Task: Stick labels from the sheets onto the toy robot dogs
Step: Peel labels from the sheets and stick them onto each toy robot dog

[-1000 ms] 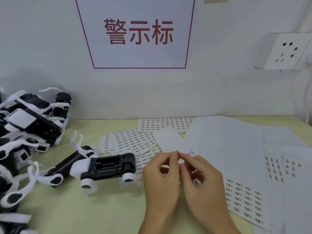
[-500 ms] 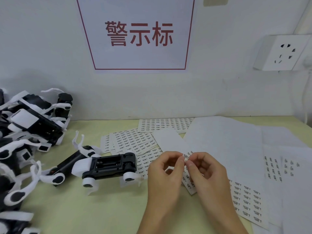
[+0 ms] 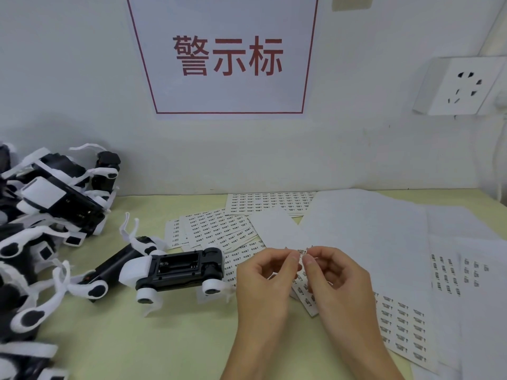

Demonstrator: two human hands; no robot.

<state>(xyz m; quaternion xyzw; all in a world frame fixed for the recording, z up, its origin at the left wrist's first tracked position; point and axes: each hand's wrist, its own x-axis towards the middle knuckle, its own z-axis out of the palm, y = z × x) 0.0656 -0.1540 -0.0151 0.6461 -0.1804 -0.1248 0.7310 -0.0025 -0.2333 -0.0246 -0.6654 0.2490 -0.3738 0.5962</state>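
A black and white toy robot dog (image 3: 175,268) lies on its side on the pale green table (image 3: 153,338), its open battery bay facing up. Just right of it, my left hand (image 3: 267,278) and my right hand (image 3: 333,278) meet above a label sheet (image 3: 397,322). Between their fingertips they pinch a small printed label (image 3: 301,252). More label sheets (image 3: 219,229) fan out behind the dog.
A pile of several robot dogs (image 3: 46,209) fills the left edge. Blank white sheets (image 3: 365,229) and partly used label sheets (image 3: 450,275) cover the right side. A wall sign (image 3: 227,56) and a power socket (image 3: 461,86) hang on the wall behind.
Both hands have lifted slightly off the sheet, and the small label now shows between the fingertips. The dog has not moved.
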